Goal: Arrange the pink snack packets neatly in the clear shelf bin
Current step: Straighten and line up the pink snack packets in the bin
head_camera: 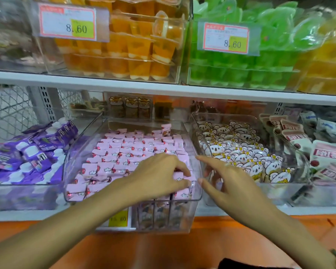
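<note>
Left hand [159, 177] pinches pink packets [124, 152] beneath it; right hand [227, 183] (fingers spread, empty) hovers beside — a rough tug could topple neighbouring rows.

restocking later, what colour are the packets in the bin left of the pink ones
Purple packets with white caps, seen in the head view.
</note>
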### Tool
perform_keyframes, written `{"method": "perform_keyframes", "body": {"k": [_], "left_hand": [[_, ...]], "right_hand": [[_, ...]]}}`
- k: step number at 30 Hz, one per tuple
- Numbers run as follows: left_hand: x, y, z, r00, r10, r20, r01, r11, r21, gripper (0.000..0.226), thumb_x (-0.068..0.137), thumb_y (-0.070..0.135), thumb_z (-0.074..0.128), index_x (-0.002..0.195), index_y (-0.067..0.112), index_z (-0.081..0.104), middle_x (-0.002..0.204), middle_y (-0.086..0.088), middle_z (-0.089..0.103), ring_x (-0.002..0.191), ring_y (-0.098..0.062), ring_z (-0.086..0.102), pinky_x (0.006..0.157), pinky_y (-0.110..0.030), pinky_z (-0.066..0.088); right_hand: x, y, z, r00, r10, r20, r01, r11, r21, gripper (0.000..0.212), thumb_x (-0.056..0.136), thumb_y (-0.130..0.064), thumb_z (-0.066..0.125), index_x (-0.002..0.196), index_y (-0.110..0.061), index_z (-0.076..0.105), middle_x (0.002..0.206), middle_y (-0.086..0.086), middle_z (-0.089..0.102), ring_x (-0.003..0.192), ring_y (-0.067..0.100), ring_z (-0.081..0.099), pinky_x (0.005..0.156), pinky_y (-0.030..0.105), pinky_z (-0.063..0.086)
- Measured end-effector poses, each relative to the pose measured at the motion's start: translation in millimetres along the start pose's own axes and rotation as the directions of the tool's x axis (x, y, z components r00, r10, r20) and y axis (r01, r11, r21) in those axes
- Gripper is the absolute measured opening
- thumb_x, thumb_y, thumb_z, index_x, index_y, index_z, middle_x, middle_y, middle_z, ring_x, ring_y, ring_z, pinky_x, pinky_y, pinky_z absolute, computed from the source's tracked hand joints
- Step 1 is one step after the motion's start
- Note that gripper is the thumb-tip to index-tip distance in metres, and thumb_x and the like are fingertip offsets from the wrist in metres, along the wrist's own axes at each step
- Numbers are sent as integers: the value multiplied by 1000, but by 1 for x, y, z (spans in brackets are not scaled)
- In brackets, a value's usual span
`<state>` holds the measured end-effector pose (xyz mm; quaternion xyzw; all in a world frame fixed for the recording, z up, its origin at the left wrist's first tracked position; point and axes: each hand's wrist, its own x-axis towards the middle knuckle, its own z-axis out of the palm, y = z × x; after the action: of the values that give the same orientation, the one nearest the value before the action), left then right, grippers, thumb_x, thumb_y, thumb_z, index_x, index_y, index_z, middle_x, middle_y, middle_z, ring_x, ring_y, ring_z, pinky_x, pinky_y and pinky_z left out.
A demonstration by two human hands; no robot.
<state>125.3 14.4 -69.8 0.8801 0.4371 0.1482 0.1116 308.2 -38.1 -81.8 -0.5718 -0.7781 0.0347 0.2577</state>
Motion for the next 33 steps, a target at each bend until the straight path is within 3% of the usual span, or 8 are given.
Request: {"method": "perform_keyframes", "body": {"k": [6, 11, 17, 22, 25, 27, 31, 33], "left_hand": [[18, 12, -3, 999, -28, -30, 31, 996, 85, 16, 79, 46, 69, 84, 31, 65, 76, 14, 58, 80, -9, 55, 55, -22, 32], [-1, 2, 7, 967, -77, -244, 29, 981, -193, 18, 89, 42, 59, 84, 29, 70, 75, 14, 65, 58, 1, 58, 64, -25, 46], [-9, 16, -9, 790, -79, -608, -211, 896, -391, 11, 89, 35, 59, 91, 33, 69, 88, 19, 64, 88, 1, 58, 76, -19, 45], [-18, 8, -7, 841, -199, -503, -222, 721, -656, 24, 82, 42, 66, 105, 39, 59, 105, 23, 62, 95, 8, 59, 71, -10, 48], [-24, -6, 6, 925, -183, -334, -36, 830, -556, 30, 72, 52, 71, 96, 39, 57, 99, 23, 60, 92, 8, 54, 69, -16, 46], [-27, -9, 12, 968, -106, -226, 8, 918, -396, 32, 73, 56, 69, 99, 40, 59, 100, 23, 60, 95, 7, 51, 74, -20, 44], [-27, -11, 9, 992, 75, -104, -85, 993, -87, 27, 89, 48, 55, 115, 42, 60, 114, 24, 58, 107, 0, 42, 87, -26, 39], [-28, -16, 2, 994, 100, -38, -102, 994, -51, 26, 93, 44, 51, 118, 43, 59, 120, 24, 55, 111, 0, 42, 92, -30, 38]], "right_hand": [[1, 1, 3, 1000, -6, -3, 6, 999, 35, 43, 89, -38, 55, 129, -45, 41, 80, -22, 54, 66, -2, 55, 60, 26, 43], [1, 5, 4, 999, -6, -33, 9, 996, 86, 40, 89, -37, 56, 126, -45, 45, 84, -21, 55, 73, 0, 57, 61, 24, 46], [11, -12, 1, 959, -65, -277, 125, 971, 205, 39, 86, -46, 57, 124, -37, 49, 104, -22, 50, 98, -5, 49, 79, 8, 37], [20, -23, -2, 942, 21, -335, 124, 905, 407, 31, 87, -25, 64, 117, -24, 58, 95, -10, 67, 84, 6, 61, 69, 23, 49], [24, -18, -7, 896, 315, -312, 8, 692, 722, 27, 91, -15, 60, 113, -28, 50, 73, -18, 67, 67, 0, 59, 59, 13, 46], [25, -15, -10, 872, 469, -144, -96, 451, 887, 22, 95, -17, 52, 113, -30, 50, 72, -14, 66, 64, 3, 59, 59, 20, 45], [26, -20, -18, 907, 322, 273, -228, -171, 959, 29, 96, -15, 43, 122, -14, 56, 89, 7, 62, 64, 14, 61, 51, 25, 55], [25, -22, -23, 898, 238, 370, -301, -282, 911, 34, 93, -16, 43, 124, -8, 55, 82, 9, 64, 53, 14, 60, 41, 19, 49]]}}
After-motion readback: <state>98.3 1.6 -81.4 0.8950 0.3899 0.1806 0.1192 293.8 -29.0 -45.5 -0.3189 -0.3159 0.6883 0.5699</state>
